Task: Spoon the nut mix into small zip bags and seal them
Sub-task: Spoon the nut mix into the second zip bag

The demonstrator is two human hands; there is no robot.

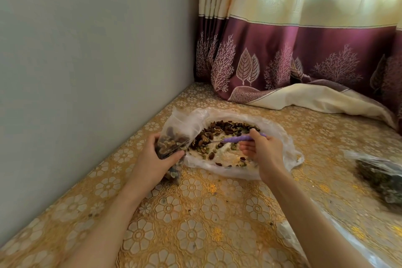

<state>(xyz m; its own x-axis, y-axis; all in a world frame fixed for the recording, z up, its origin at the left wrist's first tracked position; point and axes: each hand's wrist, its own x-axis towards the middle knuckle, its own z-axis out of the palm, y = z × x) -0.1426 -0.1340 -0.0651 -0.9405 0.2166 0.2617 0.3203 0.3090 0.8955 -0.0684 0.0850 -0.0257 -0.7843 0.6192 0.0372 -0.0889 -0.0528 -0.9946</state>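
Note:
A large clear plastic bag [276, 135] lies spread open on the table, with the nut mix [219, 130] of brown and green pieces scattered in it. My left hand [152, 159] grips a small zip bag [171, 139] partly filled with nuts, its mouth tilted toward the mix. My right hand [264, 152] holds a spoon by its purple handle [241, 137]. The metal bowl of the spoon [206, 142] points left into the mix, close to the small bag's mouth.
A gold floral tablecloth [195, 213] covers the table. A grey wall [87, 61] runs along the left edge. A cream and maroon curtain [304, 61] hangs behind, its hem lying on the table. Another filled bag [380, 172] lies at the right. Clear plastic [289, 237] sits near my right forearm.

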